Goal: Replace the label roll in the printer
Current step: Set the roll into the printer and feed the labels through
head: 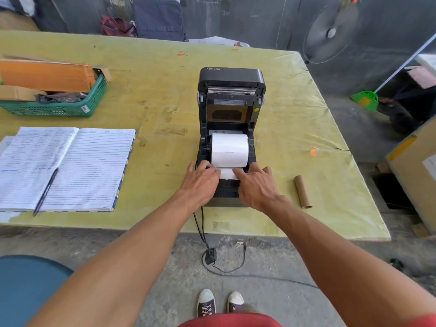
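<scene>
Now both hands work the printer's front: left hand (200, 182) and right hand (257, 187) lie flat, fingers (238, 172) spread, pressing the label roll's (230, 149) loose end; whether anything is pinched I cannot tell. Beyond them, the roll sits in the open printer (231, 95). At 3 o'clock lies 1 empty core (303, 191). Next: feed straight, close the lid.

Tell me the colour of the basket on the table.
Green, a perforated plastic basket at the table's far left; the head view shows it.
</scene>
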